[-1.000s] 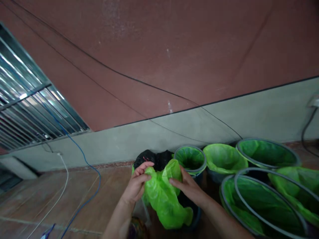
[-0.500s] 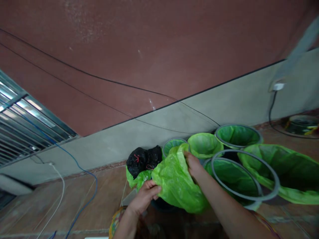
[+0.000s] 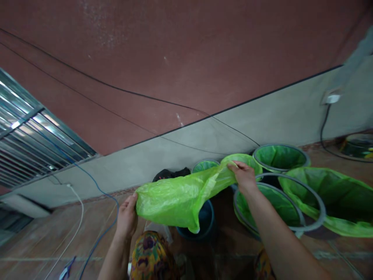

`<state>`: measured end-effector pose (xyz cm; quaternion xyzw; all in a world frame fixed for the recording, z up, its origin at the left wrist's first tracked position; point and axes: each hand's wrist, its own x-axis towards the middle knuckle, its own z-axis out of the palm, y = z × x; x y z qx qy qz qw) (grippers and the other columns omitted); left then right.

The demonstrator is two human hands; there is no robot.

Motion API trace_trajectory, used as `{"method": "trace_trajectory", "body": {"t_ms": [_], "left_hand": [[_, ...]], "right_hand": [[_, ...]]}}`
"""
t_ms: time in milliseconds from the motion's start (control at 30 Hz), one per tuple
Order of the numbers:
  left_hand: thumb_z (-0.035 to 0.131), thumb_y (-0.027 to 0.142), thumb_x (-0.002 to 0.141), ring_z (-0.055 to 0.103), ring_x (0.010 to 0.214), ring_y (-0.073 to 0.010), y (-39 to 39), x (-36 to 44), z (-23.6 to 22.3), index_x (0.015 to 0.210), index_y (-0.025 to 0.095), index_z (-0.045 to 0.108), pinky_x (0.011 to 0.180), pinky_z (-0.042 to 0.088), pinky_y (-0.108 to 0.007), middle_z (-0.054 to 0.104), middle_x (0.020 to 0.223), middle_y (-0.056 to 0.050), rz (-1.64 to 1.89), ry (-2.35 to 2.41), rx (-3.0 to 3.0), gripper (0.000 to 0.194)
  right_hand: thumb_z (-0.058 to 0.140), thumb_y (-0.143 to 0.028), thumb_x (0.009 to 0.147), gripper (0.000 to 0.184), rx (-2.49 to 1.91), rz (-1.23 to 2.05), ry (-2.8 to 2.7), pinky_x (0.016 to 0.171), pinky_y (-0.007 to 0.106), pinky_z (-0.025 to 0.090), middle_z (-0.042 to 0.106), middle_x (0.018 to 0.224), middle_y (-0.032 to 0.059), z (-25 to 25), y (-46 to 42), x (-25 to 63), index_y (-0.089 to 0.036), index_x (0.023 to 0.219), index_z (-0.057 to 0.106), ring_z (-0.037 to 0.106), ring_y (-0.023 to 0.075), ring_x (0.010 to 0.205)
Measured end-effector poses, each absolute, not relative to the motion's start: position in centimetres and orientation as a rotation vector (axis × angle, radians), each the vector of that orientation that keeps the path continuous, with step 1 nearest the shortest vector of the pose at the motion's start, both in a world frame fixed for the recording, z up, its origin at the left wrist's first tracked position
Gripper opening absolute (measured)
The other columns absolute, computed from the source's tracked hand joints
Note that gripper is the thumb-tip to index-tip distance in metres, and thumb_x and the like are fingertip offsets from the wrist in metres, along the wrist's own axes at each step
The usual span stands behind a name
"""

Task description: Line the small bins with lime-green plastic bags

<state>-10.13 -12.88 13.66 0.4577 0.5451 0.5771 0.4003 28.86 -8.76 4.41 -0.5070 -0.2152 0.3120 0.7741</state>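
Observation:
A bright green plastic bag (image 3: 180,196) is stretched out sideways between both my hands. My left hand (image 3: 127,214) grips its left edge, fingers closed on the plastic. My right hand (image 3: 244,177) pinches the bag's other end, higher and to the right. Below the bag stands a dark blue bucket (image 3: 205,221) with no liner in it. Behind the bag a black tied bag (image 3: 170,174) lies by the wall, partly hidden.
Several buckets lined with green bags (image 3: 280,157) stand along the grey wall base at right, some with grey hoops (image 3: 291,202). A blue cable (image 3: 100,194) and a white cable (image 3: 76,217) run across the tiled floor at left. A metal shutter (image 3: 32,136) is at far left.
My hands have moved apart, pulling the crumpled green bag out wide. The left hand went left and down; the right hand rose to the right. The blue bucket below is now uncovered.

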Motion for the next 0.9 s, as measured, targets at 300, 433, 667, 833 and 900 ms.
{"method": "trace_trajectory", "body": {"t_ms": [300, 433, 667, 833, 900], "left_hand": [[0.062, 0.036, 0.075, 0.067, 0.089, -0.0237, -10.7, -10.1, 11.1, 0.102, 0.014, 0.065, 0.071, 0.052, -0.030, 0.072, 0.097, -0.011, 1.212, 2.293, 1.641, 0.034], [0.056, 0.042, 0.085, 0.064, 0.105, -0.0223, -12.3, -2.4, 10.8, 0.127, 0.016, 0.056, 0.085, 0.053, -0.034, 0.065, 0.122, -0.013, 1.113, 1.787, 2.101, 0.049], [0.057, 0.012, 0.079, 0.067, 0.099, -0.0197, -12.4, 3.7, 8.7, 0.116, 0.018, 0.063, 0.093, 0.051, -0.033, 0.071, 0.109, -0.007, 0.625, 1.714, 2.350, 0.038], [0.050, 0.005, 0.079, 0.067, 0.104, -0.0188, -11.0, -0.7, 7.8, 0.109, 0.019, 0.068, 0.097, 0.049, -0.029, 0.073, 0.111, -0.007, 0.640, 1.910, 2.315, 0.038], [0.051, 0.008, 0.081, 0.069, 0.102, -0.0195, -10.7, -2.6, 8.3, 0.111, 0.020, 0.070, 0.095, 0.050, -0.029, 0.074, 0.111, -0.007, 0.635, 2.050, 2.247, 0.038]], "right_hand": [[0.072, -0.042, 0.060, 0.030, -1.090, 0.748, -0.626, 0.059, 0.028, 0.045, 0.069, 0.069, 0.0019, 3.4, -9.0, 25.9, -0.017, 0.077, 0.072, 0.058, 0.0159, 0.062], [0.067, -0.039, 0.069, 0.023, -1.099, 0.816, -0.870, 0.059, 0.028, 0.045, 0.068, 0.067, 0.0006, 3.1, -10.0, 21.7, -0.019, 0.078, 0.071, 0.058, 0.0165, 0.061], [0.058, -0.030, 0.077, 0.018, -1.109, 0.771, -1.098, 0.062, 0.027, 0.048, 0.070, 0.076, 0.0014, 2.9, -11.1, 18.9, -0.019, 0.084, 0.070, 0.060, 0.0161, 0.064], [0.056, -0.026, 0.080, 0.016, -1.207, 0.568, -1.239, 0.077, 0.031, 0.050, 0.071, 0.087, 0.0038, 2.8, -10.6, 20.7, -0.020, 0.083, 0.070, 0.066, 0.0190, 0.081], [0.053, -0.021, 0.081, 0.017, -1.281, 0.440, -1.369, 0.081, 0.032, 0.049, 0.071, 0.089, 0.0045, 2.9, -10.5, 21.4, -0.020, 0.084, 0.070, 0.066, 0.0189, 0.084]]}}
